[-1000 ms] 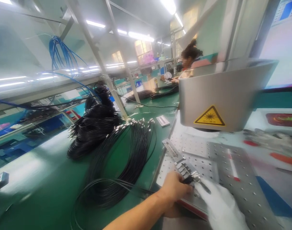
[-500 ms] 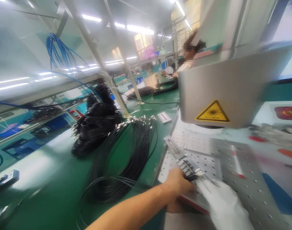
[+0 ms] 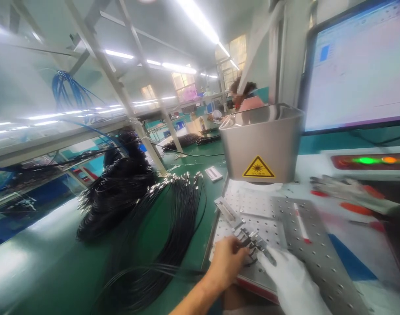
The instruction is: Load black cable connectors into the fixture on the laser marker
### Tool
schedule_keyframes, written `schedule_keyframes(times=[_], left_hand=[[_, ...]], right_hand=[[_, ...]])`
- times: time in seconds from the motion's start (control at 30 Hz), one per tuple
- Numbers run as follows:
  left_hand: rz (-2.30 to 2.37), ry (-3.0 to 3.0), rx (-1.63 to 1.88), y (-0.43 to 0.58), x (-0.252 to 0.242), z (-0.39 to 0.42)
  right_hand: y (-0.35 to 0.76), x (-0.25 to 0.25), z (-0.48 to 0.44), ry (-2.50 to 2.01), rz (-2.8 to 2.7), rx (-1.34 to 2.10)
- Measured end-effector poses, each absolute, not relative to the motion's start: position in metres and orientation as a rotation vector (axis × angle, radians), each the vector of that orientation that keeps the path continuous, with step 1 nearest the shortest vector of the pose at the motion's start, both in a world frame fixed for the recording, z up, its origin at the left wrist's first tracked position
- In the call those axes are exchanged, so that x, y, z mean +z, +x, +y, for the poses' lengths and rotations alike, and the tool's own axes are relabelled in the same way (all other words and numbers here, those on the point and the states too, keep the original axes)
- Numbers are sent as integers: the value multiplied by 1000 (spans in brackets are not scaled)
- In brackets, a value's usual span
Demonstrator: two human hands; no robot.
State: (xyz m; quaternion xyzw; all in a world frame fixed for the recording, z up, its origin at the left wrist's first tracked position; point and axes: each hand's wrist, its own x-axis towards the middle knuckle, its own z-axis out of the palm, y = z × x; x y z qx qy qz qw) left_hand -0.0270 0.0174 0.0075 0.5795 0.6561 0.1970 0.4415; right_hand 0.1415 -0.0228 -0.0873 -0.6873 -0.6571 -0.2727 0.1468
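My bare left hand (image 3: 226,261) pinches the ends of thin black cables (image 3: 250,246) at a small metal fixture (image 3: 248,238) on the perforated metal plate (image 3: 304,253). My right hand (image 3: 290,280), in a white glove, rests beside it with fingers curled at the same cable ends and fixture. The cables trail left off the plate onto the green bench (image 3: 55,262). Above the plate hangs a grey laser head (image 3: 260,142) with a yellow warning sticker (image 3: 258,168).
Bundles of black cable (image 3: 121,192) and a fan of connector-tipped cables (image 3: 183,205) cover the bench to the left. A monitor (image 3: 357,70) stands at right, tools with red handles (image 3: 350,197) below it. Another person (image 3: 244,94) works far back. Blue cables (image 3: 68,89) hang above.
The view has swung right and pulled back, showing the monitor. My hands stay at the fixture; the left one has shifted slightly lower-left on the cable ends.
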Motion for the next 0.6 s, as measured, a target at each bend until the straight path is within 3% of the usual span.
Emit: schedule_keyframes(times=[0.3, 0.6], left_hand=[[1771, 1495, 459, -22, 12, 18], [1943, 1635, 218, -11, 28, 8]], right_hand=[[130, -48, -14, -1751, -1677, -962], [137, -54, -18, -1962, -1975, -675]])
